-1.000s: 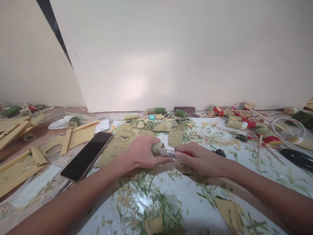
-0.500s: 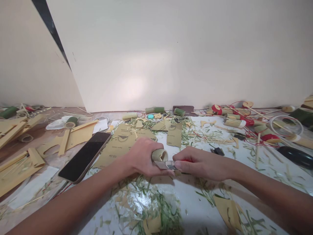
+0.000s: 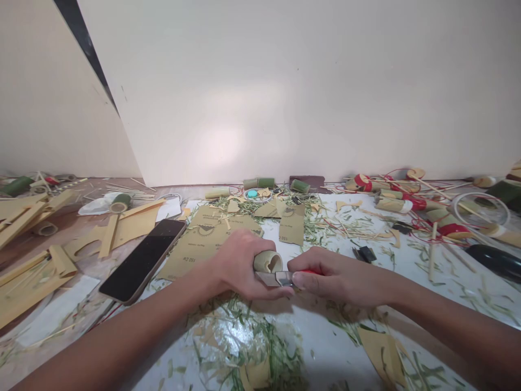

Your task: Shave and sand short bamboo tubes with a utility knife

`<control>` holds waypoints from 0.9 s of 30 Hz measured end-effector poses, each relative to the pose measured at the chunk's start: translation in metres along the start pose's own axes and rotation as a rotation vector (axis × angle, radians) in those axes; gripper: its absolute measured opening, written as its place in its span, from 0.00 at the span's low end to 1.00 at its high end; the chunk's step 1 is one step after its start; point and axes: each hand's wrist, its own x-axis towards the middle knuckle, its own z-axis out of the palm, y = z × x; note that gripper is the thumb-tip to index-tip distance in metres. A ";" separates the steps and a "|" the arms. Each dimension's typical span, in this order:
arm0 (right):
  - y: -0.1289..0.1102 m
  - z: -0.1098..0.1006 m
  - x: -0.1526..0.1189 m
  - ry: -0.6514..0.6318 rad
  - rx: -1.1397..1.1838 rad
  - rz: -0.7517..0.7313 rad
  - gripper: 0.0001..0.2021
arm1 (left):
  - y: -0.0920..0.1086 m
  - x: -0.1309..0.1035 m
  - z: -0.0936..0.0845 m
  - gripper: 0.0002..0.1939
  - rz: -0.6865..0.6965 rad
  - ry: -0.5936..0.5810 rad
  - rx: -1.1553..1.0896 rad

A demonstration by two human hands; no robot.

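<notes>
My left hand is closed around a short pale bamboo tube, whose open end faces right and shows a notch in its rim. In my right hand is a utility knife with a red handle, mostly covered by my fingers. Its blade points left and lies along the near side of the tube, close to my left fingers. Whether the edge touches the bamboo I cannot tell. Sandpaper sheets lie just behind my left hand, and green shavings are scattered below both hands.
A phone lies left of my left arm. Bamboo pieces with red wrapping, red string and a roll of clear tape crowd the right side. A black mouse-like object sits at far right. A pale wall rises behind.
Both hands have shifted slightly down in the picture, along with the tube and knife. The grip of each hand looks the same, and the blade stays against or near the tube's side.
</notes>
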 end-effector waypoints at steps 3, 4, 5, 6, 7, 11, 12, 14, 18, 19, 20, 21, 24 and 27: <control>0.000 0.001 0.001 0.013 0.011 0.008 0.24 | 0.001 0.000 0.001 0.24 -0.009 0.005 0.004; 0.000 0.001 0.001 0.011 0.017 0.014 0.24 | 0.001 0.000 0.001 0.23 -0.014 0.005 0.004; 0.000 0.001 0.002 0.009 0.023 0.020 0.24 | 0.001 0.000 0.001 0.23 -0.019 0.005 0.004; 0.000 0.002 0.002 0.005 0.031 0.023 0.24 | 0.001 0.000 0.001 0.23 -0.023 0.006 0.006; -0.001 0.002 0.002 0.006 0.034 0.023 0.24 | 0.001 0.000 0.001 0.23 -0.027 0.009 0.011; -0.002 0.004 0.004 0.071 0.004 0.035 0.24 | -0.001 -0.001 0.003 0.22 -0.025 0.021 0.034; -0.002 0.004 0.005 0.091 -0.009 0.041 0.24 | -0.002 -0.001 0.003 0.21 -0.025 0.020 0.037; -0.001 0.005 0.005 0.118 -0.029 0.039 0.24 | -0.003 -0.002 0.004 0.21 -0.023 0.013 0.040; 0.002 0.006 0.005 0.176 -0.031 0.039 0.24 | -0.007 -0.004 0.003 0.21 -0.017 0.004 0.056; 0.003 0.006 0.005 0.197 -0.036 0.043 0.24 | -0.007 -0.004 0.002 0.21 -0.021 -0.002 0.061; 0.004 0.007 0.005 0.217 -0.046 0.047 0.24 | -0.008 -0.005 0.002 0.21 -0.030 -0.010 0.065; 0.004 0.007 0.005 0.236 -0.058 0.050 0.24 | -0.008 -0.005 0.001 0.22 -0.042 -0.018 0.068; 0.004 0.006 0.005 0.274 -0.098 0.072 0.24 | -0.008 -0.005 -0.001 0.23 -0.088 -0.038 0.078; 0.004 0.005 0.006 0.334 -0.175 0.116 0.24 | -0.006 -0.003 -0.002 0.24 -0.162 -0.041 0.084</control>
